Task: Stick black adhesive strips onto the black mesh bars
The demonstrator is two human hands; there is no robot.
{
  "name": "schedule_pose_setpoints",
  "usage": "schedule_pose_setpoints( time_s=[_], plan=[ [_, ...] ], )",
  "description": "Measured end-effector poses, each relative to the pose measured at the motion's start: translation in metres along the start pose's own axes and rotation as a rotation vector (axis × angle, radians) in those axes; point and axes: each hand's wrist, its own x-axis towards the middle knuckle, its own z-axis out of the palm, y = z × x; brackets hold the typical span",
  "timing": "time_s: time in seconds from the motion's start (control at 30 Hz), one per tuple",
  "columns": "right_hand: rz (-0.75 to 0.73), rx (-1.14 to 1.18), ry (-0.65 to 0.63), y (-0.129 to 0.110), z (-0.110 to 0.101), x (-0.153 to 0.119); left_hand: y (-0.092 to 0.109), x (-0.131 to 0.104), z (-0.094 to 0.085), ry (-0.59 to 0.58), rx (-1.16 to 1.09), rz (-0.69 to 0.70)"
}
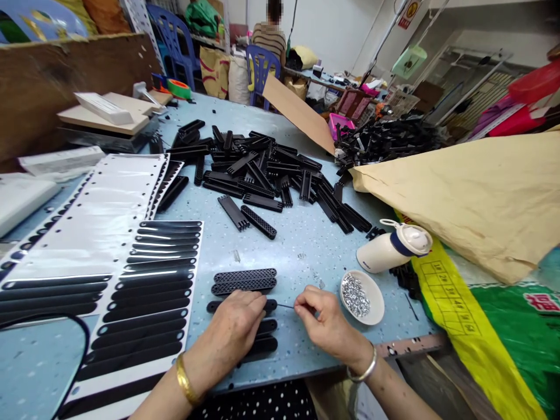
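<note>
Several black plastic strips (244, 276) lie in a column near the table's front edge. My left hand (240, 321) rests over the middle strips, its fingers together on one of them. To its right, my right hand (321, 315) pinches a thin dark rod (286, 306) whose far tip reaches the end of that strip. A white bowl (362, 296) of small silvery metal pieces sits just right of my right hand. Sheets of black adhesive strips (146, 291) lie to the left of my left hand.
A large pile of black plastic parts (258, 169) covers the middle back. A cream bottle (394, 248) lies tilted behind the bowl. Brown paper (472, 192) and a yellow-green sack (459, 303) are at right. A person (270, 38) sits in the background.
</note>
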Motion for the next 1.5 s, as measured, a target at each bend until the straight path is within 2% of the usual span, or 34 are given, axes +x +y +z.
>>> schedule_pose_setpoints(
  time_s=[0.2,0.57,0.87,0.97,1.1,1.23,1.37,1.5],
  plan=[
    [-0.048,-0.094,-0.12,0.001,-0.006,0.009,-0.001,-0.003,0.002,0.017,-0.021,0.005],
    [-0.123,-0.237,-0.22,-0.001,-0.008,0.015,-0.001,-0.002,0.002,0.019,-0.008,0.016],
    [-0.115,-0.237,-0.327,0.001,-0.006,0.043,-0.003,-0.004,0.003,-0.006,-0.055,0.0],
    [-0.065,-0.136,-0.342,0.004,0.002,0.046,-0.003,-0.004,0.003,0.008,-0.071,-0.002],
    [0.145,0.166,-0.379,0.01,0.01,0.043,-0.003,-0.001,0.002,0.029,-0.11,-0.014],
    [0.186,0.217,-0.28,0.011,0.007,0.033,-0.005,0.001,0.004,0.067,-0.137,0.0],
    [0.208,0.069,-0.151,0.023,-0.001,0.01,-0.004,0.0,0.004,0.038,-0.147,-0.032],
    [-0.031,-0.341,0.035,0.047,0.002,-0.015,0.002,-0.003,0.0,-0.038,-0.143,-0.083]
  ],
)
